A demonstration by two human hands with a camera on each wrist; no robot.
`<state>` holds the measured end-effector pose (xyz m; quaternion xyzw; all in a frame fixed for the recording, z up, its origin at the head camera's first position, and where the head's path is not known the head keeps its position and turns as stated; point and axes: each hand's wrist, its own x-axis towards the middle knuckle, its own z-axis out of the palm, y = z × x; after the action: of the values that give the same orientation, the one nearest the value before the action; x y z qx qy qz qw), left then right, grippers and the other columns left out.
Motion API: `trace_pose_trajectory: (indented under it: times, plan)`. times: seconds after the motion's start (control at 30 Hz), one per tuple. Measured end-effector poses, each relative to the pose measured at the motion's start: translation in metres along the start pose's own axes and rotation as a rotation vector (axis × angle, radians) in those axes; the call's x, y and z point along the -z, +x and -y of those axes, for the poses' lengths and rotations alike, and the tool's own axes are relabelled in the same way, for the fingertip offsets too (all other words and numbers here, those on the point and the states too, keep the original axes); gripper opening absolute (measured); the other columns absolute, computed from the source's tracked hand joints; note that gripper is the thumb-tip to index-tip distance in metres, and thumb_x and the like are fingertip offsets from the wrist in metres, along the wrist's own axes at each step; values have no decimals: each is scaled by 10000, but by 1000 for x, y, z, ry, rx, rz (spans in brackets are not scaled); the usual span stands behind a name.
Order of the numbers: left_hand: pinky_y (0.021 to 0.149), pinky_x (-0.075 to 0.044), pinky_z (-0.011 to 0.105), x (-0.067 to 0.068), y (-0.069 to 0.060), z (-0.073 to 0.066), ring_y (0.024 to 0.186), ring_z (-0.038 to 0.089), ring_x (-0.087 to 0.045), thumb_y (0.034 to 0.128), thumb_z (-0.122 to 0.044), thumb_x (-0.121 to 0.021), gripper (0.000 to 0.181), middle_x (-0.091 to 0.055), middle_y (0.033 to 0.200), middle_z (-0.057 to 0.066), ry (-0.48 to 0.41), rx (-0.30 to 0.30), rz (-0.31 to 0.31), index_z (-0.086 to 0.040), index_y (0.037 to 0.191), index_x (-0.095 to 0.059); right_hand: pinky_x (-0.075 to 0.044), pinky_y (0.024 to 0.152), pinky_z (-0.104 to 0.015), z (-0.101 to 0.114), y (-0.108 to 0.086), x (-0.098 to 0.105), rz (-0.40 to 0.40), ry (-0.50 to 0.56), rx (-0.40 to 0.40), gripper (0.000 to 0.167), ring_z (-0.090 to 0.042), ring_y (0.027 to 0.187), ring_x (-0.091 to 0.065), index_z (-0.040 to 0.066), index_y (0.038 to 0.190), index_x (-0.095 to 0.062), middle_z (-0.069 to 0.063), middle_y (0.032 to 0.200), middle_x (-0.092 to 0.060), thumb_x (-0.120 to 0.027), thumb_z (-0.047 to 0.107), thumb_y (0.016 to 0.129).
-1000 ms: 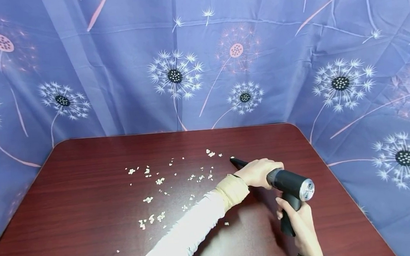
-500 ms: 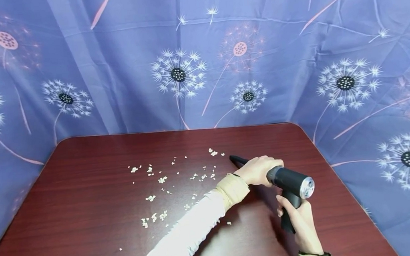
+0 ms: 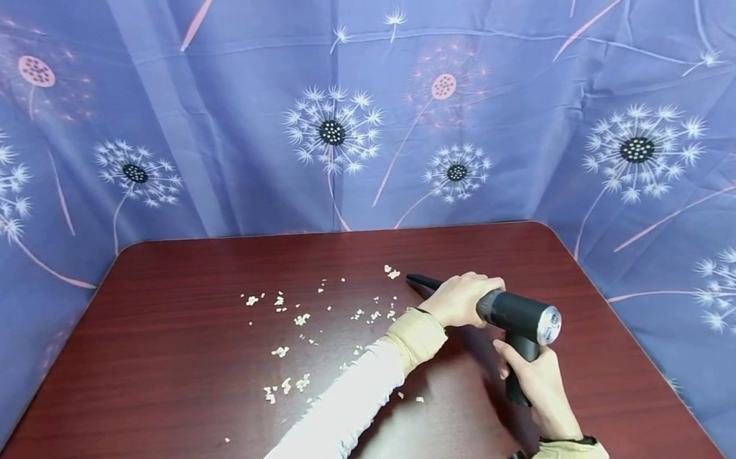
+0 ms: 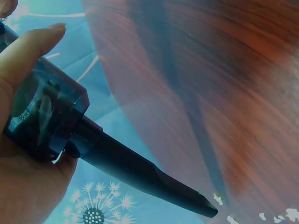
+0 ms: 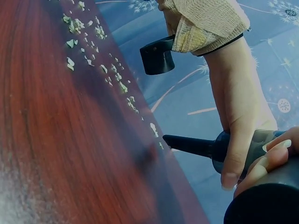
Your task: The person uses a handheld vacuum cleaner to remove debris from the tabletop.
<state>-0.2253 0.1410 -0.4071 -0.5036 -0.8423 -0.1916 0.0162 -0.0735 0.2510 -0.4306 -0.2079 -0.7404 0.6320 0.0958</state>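
A black handheld vacuum [image 3: 519,315] with a silver end cap is held over the right side of the table. My left hand [image 3: 467,298] grips its front part from above; in the left wrist view the thumb lies along the clear, dark-tinted chamber [image 4: 51,109]. My right hand [image 3: 539,389] is wrapped round the handle below the body. The narrow nozzle [image 3: 422,281] points left, its tip close to a small cluster of pale crumbs [image 3: 392,272]. In the right wrist view the nozzle [image 5: 189,145] ends beside the nearest crumbs [image 5: 154,129].
More pale crumbs [image 3: 301,320] lie scattered over the middle and left of the dark red wooden table [image 3: 158,361]. A blue curtain [image 3: 246,160] with dandelion prints surrounds its back and sides. My left sleeve [image 3: 349,404] crosses above the table's front middle.
The nozzle tip has come closer to the back cluster of crumbs, and the vacuum has shifted slightly left relative to the table. Both hands keep their grip. The head view has turned a little left.
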Motion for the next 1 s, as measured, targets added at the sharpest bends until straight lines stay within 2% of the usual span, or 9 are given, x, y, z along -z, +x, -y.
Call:
trace_pose_trajectory:
  times: [0.4,0.7,1.0]
  plan:
    - [761,-481,250,4,-4,5,935,128,-588,667,-244,-832,501,-633,957,-54,13,10,-16,-240,1101,-582,-405,511,-266,2,2,-5,24,51,17,168,-118,458,-478,92,815,-550,29,529,-484,-683,164,889]
    - [768,-483,247,8,-6,2,949,131,-597,674,-249,-840,483,-637,956,-53,32,11,4,-235,1084,-585,-414,502,-268,2,1,-7,39,83,7,175,-121,453,-472,93,787,-553,24,529,-480,-682,155,888]
    - [762,-483,242,8,-11,2,950,129,-594,678,-263,-838,494,-635,960,-55,32,26,6,-237,1101,-583,-423,507,-271,3,-1,-8,57,64,4,154,-122,460,-476,76,804,-557,23,540,-487,-670,132,891]
